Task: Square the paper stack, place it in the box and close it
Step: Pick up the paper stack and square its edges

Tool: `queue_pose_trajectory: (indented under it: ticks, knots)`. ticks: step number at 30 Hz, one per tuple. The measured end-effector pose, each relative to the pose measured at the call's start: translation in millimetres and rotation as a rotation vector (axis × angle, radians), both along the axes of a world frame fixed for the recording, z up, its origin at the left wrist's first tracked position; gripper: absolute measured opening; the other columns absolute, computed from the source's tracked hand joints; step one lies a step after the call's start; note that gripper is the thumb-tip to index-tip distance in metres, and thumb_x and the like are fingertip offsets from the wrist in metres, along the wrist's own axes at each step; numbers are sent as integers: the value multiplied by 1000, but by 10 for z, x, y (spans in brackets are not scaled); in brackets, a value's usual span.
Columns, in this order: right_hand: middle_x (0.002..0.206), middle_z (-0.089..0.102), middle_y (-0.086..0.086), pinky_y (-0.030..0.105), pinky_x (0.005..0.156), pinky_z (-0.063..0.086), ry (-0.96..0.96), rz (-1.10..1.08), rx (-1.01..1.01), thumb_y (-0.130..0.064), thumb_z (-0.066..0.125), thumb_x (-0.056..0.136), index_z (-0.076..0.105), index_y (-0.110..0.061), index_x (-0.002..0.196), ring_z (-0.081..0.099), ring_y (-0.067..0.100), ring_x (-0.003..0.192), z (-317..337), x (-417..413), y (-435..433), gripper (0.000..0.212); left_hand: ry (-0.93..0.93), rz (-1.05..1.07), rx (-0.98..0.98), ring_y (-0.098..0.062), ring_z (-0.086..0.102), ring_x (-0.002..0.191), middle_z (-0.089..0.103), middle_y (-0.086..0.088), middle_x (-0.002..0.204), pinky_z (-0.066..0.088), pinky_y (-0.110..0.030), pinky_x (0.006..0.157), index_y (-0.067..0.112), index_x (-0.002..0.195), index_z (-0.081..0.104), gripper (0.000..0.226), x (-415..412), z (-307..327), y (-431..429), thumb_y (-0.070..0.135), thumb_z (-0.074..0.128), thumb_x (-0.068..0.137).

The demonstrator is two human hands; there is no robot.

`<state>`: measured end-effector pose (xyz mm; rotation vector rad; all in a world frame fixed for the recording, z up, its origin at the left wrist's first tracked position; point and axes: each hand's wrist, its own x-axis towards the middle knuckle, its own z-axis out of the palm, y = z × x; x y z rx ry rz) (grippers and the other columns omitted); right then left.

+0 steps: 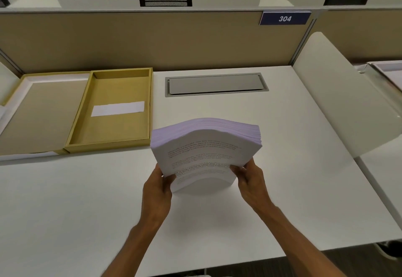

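Note:
A thick stack of printed white paper (202,152) stands on its lower edge on the white desk (87,200), bowed into an arch. My left hand (157,186) grips its lower left side and my right hand (250,177) grips its lower right side. To the left lies an open yellow box (113,137), empty but for a white slip (118,108) on its floor. Its lid (41,111) lies flat open further left, joined to the box.
A grey cable hatch (215,84) is set into the desk behind the stack. A beige partition (152,39) with a blue "304" sign (285,18) closes the back. A white side divider (339,94) stands at the right, with another desk beyond.

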<state>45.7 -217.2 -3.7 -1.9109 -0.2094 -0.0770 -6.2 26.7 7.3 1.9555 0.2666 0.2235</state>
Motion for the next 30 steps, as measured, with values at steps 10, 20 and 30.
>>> queue_pose_trajectory:
  ticks: [10, 20, 30]
  knots:
    - [127, 63, -3, 21, 89, 53, -19, -111, 406, -31, 70, 88, 40, -21, 143, 60, 20, 120, 727, -142, 260, 63, -300, -39, -404, -15, 57, 113, 58, 4, 122, 50, -19, 85, 14, 136, 37, 61, 137, 717, -163, 7, 63, 81]
    - [112, 68, -12, 16, 76, 54, -7, -238, 571, -36, 54, 97, 46, -18, 139, 65, 4, 102, 966, -198, 493, 46, -266, 122, -544, -2, 62, 92, 63, 15, 101, 52, -16, 70, 27, 121, 48, 44, 184, 909, -332, 46, 58, 83]
    - [80, 59, -10, 16, 53, 45, 77, -584, 538, -42, 50, 91, 59, -24, 88, 56, 9, 73, 1203, 82, 653, 20, -180, 419, -376, -13, 58, 76, 58, -1, 86, 45, -9, 45, 40, 83, 46, 18, 428, 1073, -429, 50, 41, 98]
